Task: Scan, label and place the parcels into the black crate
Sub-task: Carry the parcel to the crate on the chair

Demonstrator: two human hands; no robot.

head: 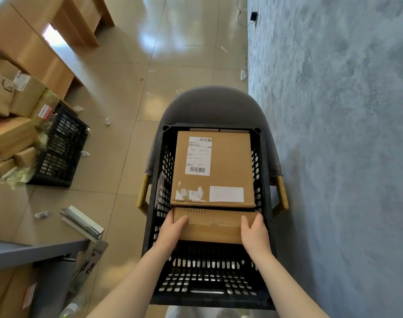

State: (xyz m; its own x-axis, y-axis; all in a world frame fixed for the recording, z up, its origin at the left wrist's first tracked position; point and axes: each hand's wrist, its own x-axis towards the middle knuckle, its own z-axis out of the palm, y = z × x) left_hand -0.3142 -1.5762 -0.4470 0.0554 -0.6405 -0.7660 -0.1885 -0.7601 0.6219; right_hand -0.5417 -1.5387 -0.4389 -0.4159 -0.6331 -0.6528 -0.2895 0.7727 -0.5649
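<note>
Forearms: both bare, reaching forward and down from the bottom edge into the black crate (267, 226).
Left hand (173, 228): clasped on the left end of the small parcel (209, 228), thumb lying across its top face, the other fingers hidden beneath.
Right hand (254, 228): clasped on the right end of the same parcel, thumb on top, the other fingers out of sight.
Small parcel: plain brown carton with a strip of clear tape, held level inside the crate, its far edge touching the large parcel (213, 171).
Small parcel marking: a row of dark bars at the far edge, too small to read.
Crate floor: bare slotted bottom on the near side of the small parcel.
Large parcel: flat in the far half of the crate, filling it side to side.
Large parcel labels: a white shipping label with two barcodes and fine print, unreadable; a blank-looking white sticker near the lower right; torn label scraps at the lower left.
Chair (209, 104): grey, padded, carrying the crate on its seat.
Left side: second black crate (60, 145) on the tiled floor, beside a heap of brown boxes (12, 125).
Floor: paper scraps scattered on the tiles; grey carpet to the right.
</note>
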